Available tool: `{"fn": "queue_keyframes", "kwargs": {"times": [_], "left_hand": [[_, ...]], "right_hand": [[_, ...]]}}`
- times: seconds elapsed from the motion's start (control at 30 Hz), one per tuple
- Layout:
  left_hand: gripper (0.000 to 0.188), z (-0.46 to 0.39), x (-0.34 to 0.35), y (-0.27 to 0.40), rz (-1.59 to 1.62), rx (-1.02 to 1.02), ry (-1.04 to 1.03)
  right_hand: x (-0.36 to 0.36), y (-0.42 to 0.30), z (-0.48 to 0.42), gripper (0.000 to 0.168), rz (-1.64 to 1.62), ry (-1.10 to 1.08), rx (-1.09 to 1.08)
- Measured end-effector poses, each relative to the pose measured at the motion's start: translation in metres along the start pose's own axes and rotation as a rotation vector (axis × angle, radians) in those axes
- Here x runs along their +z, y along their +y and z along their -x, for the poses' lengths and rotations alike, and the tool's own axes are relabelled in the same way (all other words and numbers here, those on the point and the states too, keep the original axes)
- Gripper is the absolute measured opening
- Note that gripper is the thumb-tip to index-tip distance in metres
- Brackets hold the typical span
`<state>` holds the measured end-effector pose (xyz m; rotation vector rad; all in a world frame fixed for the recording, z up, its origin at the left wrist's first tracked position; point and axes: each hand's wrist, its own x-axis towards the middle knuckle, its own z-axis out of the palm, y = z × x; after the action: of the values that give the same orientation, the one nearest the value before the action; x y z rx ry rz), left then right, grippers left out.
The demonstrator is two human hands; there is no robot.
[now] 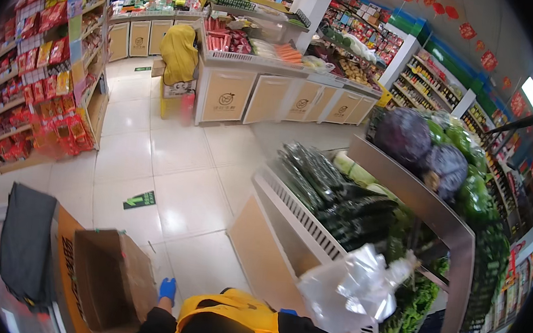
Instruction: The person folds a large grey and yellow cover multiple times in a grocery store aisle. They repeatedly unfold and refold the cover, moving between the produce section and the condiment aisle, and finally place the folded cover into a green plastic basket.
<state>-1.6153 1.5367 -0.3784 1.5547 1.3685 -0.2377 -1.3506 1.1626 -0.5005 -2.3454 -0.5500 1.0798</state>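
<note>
My left hand (167,290), in a blue glove, hangs low beside an open cardboard box (109,281). Nothing shows in it, and its fingers are slightly apart. Only a sliver of my right hand (288,311), also blue-gloved, shows past my sleeve and yellow apron (226,305); its fingers are hidden. Close to that hand are a wooden cabinet door (262,242), standing ajar under the produce rack, and a bunch of clear plastic bags (351,288). Above, dark green vegetables (340,196), partly wrapped in plastic, lie in a white slotted tray (298,207).
Purple cabbages (402,133) sit on a raised metal shelf (416,194) at right. A dark cloth (29,241) covers something at left. Snack shelves (42,66) line the left side. Ahead stand a produce counter (227,96), a cloth-covered stack (180,54) and tiled floor (183,197).
</note>
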Motion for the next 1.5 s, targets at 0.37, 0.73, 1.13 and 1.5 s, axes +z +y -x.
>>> {"fn": "queue_keyframes", "kwargs": {"times": [0.37,0.73,1.13,1.5], "left_hand": [[0.049,-0.347,-0.133,0.117,0.542,0.305,-0.047],[0.018,-0.519,-0.403,0.188,0.571,-0.253,0.073],[0.022,-0.814,-0.696,0.247,0.695,-0.050,0.040],[0.038,-1.159,-1.026,0.482,0.458,0.115,-0.129]], "right_hand": [[0.015,-0.181,-0.217,0.035,0.267,0.062,-0.004],[-0.032,-0.437,-0.455,0.035,0.358,0.021,-0.093],[0.074,-0.741,-0.719,0.019,0.063,-0.184,0.088],[0.152,-1.041,-1.015,0.021,0.115,-0.131,0.060]]}}
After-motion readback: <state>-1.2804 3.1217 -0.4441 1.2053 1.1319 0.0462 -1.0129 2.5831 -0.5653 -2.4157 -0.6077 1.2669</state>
